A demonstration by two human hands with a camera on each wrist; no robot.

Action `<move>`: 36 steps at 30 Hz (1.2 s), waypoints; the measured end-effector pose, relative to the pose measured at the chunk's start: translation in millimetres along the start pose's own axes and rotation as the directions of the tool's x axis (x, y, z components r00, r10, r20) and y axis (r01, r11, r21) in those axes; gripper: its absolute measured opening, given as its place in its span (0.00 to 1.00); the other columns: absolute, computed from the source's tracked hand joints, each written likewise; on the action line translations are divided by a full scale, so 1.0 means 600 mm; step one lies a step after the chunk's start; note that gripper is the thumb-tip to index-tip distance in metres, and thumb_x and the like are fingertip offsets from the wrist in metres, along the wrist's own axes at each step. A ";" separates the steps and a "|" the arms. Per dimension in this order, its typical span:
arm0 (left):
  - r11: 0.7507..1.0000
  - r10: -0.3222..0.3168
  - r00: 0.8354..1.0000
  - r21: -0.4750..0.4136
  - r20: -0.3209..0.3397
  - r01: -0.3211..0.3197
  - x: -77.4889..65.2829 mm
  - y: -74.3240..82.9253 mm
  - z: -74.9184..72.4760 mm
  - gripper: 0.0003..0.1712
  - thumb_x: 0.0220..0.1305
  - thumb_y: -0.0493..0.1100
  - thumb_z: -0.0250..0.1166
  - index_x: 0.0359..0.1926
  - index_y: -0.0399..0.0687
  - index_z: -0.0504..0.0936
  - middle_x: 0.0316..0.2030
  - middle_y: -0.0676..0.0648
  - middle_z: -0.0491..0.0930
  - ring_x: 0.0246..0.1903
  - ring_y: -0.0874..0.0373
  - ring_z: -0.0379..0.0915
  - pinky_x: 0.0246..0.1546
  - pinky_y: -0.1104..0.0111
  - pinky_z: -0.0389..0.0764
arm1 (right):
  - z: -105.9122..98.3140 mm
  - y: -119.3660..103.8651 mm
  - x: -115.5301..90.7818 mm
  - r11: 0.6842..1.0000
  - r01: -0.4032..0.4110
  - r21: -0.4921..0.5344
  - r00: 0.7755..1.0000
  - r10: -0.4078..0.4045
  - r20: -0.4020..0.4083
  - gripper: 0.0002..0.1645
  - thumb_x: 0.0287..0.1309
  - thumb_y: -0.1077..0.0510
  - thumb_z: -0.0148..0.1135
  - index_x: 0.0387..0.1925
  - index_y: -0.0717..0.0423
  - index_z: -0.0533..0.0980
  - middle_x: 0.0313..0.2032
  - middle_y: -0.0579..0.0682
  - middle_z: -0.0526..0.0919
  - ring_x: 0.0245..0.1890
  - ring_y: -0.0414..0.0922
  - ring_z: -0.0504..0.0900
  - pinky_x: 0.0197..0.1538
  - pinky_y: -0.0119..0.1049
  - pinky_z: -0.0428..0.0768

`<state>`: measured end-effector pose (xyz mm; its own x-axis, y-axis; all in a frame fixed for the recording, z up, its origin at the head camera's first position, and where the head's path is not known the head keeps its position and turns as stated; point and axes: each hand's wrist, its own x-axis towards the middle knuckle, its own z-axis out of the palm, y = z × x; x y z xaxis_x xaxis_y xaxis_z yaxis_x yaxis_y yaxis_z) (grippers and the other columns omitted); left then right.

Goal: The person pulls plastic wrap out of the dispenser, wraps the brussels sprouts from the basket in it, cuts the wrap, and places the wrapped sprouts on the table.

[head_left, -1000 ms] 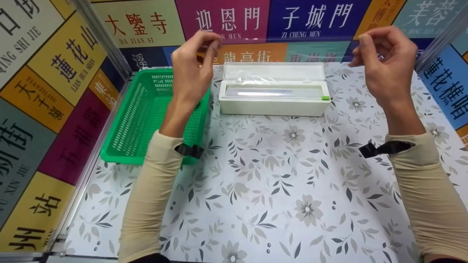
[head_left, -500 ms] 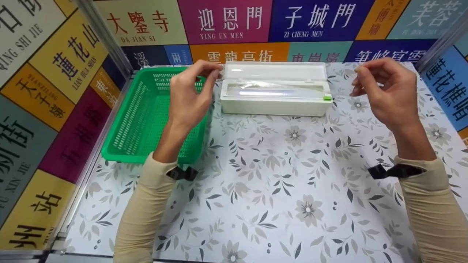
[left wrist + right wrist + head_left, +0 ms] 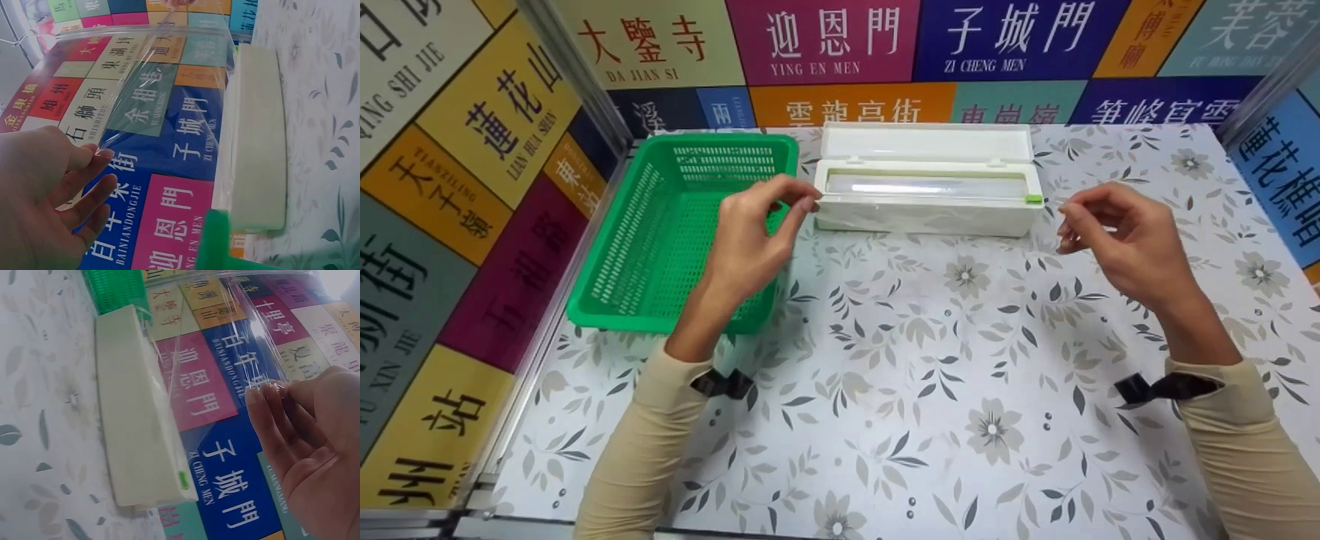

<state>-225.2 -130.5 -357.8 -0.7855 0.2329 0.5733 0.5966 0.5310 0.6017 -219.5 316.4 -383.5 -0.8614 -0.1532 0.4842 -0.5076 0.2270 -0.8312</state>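
Observation:
A clear sheet of cling film (image 3: 169, 73) runs taut between the two hands and reaches back to a white dispenser box (image 3: 922, 219). One corner of its edge is pinched between thumb and fingers of my left hand (image 3: 754, 240), just left of the box. My right hand (image 3: 1140, 251) pinches the other corner, to the right of the box; the gathered film (image 3: 256, 332) glints at those fingertips in the right wrist view. The box's lid (image 3: 926, 142) stands open behind it. A film roll shows through the opening, and a green slider (image 3: 1033, 199) sits at its front right corner.
A green plastic basket (image 3: 585, 315) stands left of the box, partly behind the left hand and forearm. Patterned panels with large lettering (image 3: 832, 37) wall the back and sides. A flower-printed cover (image 3: 915, 375) lies over the table.
Both hands have come down and toward the body from high above the box, drawing the film forward over its front. The box and the basket have stayed in place.

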 end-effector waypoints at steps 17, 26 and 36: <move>0.988 0.111 0.843 0.034 0.526 -0.152 -0.057 -0.001 0.032 0.08 0.79 0.39 0.64 0.49 0.47 0.89 0.45 0.50 0.92 0.47 0.59 0.89 0.51 0.66 0.90 | 0.004 0.060 -0.055 0.946 -0.166 -0.280 0.943 0.235 0.236 0.07 0.76 0.62 0.65 0.46 0.62 0.85 0.35 0.51 0.91 0.40 0.33 0.90 0.38 0.24 0.80; 0.944 0.026 0.760 0.233 0.649 -0.232 -0.076 0.004 0.068 0.06 0.79 0.39 0.65 0.46 0.47 0.89 0.40 0.50 0.91 0.40 0.54 0.88 0.42 0.58 0.89 | 0.008 0.089 -0.072 0.930 -0.129 -0.344 0.886 0.264 0.381 0.04 0.73 0.59 0.70 0.44 0.52 0.89 0.38 0.49 0.93 0.40 0.34 0.88 0.52 0.18 0.80; 0.751 -0.041 0.735 0.506 0.677 -0.424 -0.099 0.008 0.098 0.10 0.66 0.27 0.66 0.39 0.44 0.89 0.35 0.44 0.91 0.28 0.45 0.86 0.29 0.54 0.89 | 0.010 0.114 -0.098 0.944 -0.097 -0.315 0.853 0.242 0.462 0.04 0.69 0.61 0.74 0.41 0.48 0.89 0.41 0.46 0.89 0.46 0.35 0.84 0.56 0.20 0.78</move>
<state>-185.3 -93.9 -422.1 -0.7131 0.7007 0.0206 0.6979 0.7124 -0.0729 -203.3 335.3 -470.3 -0.8495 -0.5205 0.0859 -0.4014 0.5320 -0.7455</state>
